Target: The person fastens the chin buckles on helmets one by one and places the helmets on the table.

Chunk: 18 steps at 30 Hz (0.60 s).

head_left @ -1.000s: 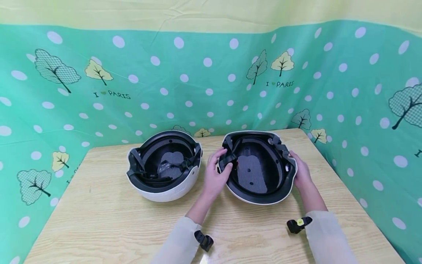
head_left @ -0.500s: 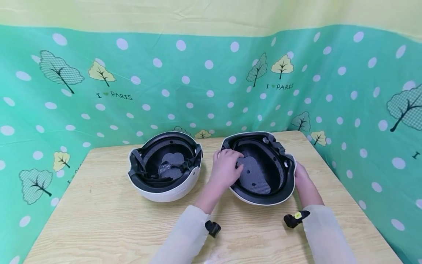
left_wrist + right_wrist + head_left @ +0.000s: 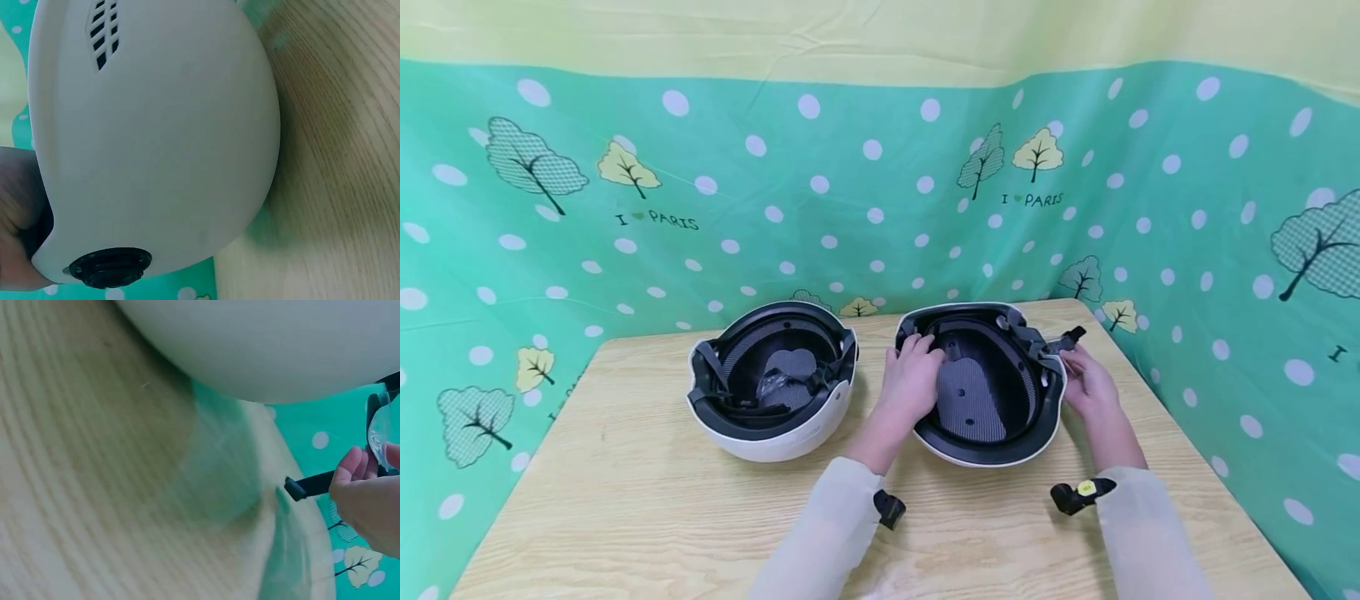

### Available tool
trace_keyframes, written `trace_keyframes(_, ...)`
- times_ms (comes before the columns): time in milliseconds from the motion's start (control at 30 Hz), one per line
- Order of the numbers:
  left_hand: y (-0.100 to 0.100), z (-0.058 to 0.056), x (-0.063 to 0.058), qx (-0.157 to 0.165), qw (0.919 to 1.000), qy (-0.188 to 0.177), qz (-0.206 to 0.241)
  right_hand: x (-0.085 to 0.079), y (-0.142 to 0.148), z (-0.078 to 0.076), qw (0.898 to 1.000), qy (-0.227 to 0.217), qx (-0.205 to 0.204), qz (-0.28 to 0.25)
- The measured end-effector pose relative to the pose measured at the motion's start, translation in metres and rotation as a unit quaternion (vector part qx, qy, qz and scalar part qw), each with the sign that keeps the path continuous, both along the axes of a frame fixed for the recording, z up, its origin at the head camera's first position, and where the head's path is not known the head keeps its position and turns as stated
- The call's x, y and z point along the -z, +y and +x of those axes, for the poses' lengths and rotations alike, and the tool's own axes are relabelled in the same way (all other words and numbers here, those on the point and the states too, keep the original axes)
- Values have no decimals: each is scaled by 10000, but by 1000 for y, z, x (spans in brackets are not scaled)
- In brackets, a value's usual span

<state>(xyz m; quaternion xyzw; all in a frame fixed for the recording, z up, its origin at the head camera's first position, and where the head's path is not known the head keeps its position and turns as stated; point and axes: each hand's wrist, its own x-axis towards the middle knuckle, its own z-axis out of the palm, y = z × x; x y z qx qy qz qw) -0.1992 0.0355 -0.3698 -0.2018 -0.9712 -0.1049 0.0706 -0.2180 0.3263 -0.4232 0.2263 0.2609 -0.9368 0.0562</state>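
Two white helmets with black linings lie upturned on the wooden table. My left hand (image 3: pixel 912 379) reaches over the left rim of the right helmet (image 3: pixel 981 458), its fingers bent down inside; in the left wrist view, the hand (image 3: pixel 19 219) grips around this edge, beside a black round fitting (image 3: pixel 111 267). What its fingertips touch is hidden. At the helmet's right side, my right hand (image 3: pixel 1092 385) pinches the black chin strap (image 3: pixel 1063 340), whose end sticks up past the fingers. A clear plastic piece (image 3: pixel 379 428) shows by the strap in the right wrist view.
The left helmet (image 3: pixel 767 446) stands beside my left forearm, with straps and a clear plastic piece inside. A green dotted cloth (image 3: pixel 872 217) hangs behind and to the right of the table (image 3: pixel 647 500).
My left hand has gone from the side strap to over the rim, fingers inside. My right hand has drawn the chin strap out past the helmet's right edge. The helmet shifted slightly.
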Motion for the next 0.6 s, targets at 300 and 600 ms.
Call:
trace_keyframes(300, 2, -4, 2, -8, 9980, 200, -601, -22, 0, 5, 9948, 934, 355, 182)
trace_keyframes(600, -4, -9, 4, 286, 9986, 332, 300, -48, -13, 8, 9851, 1501, 789, 274)
